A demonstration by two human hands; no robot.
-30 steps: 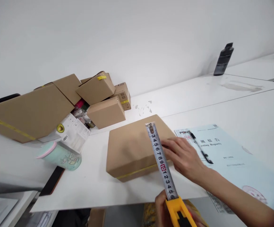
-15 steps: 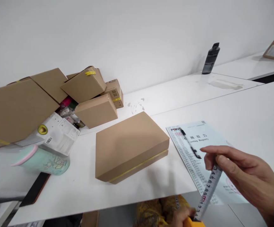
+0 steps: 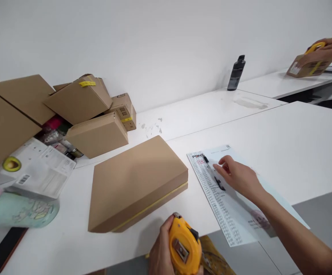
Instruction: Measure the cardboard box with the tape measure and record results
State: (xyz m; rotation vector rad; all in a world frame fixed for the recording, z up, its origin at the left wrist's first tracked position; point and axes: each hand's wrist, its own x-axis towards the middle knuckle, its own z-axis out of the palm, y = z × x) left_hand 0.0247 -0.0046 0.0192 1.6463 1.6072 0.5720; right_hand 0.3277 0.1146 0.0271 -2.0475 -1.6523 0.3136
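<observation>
My left hand [image 3: 161, 248], at the table's front edge, is wrapped round a yellow tape measure [image 3: 184, 248]. Its blade is drawn in, with only the metal end hook showing at the top. My right hand [image 3: 239, 175] hovers over a pale blue printed report [image 3: 240, 221], fingers loosely bent and apart, nothing in them. A black pen [image 3: 219, 184] lies on the report just left of those fingers, not visibly touched. Left of the report sits a closed brown cardboard box [image 3: 139, 179] with a yellow stripe along its front side.
Several cardboard boxes [image 3: 78, 99] are piled at the left by the wall, beside a white carton [image 3: 44, 168] and a mint green tumbler [image 3: 31, 210]. A dark bottle [image 3: 236, 73] stands at the back. At the far right another person's hands [image 3: 323, 51] hold a tape measure on a small box.
The blade, earlier stretched between my hands, has gone back into the tape measure. My left hand has come up with it; my right hand let go and moved over the pen. The view has shifted right.
</observation>
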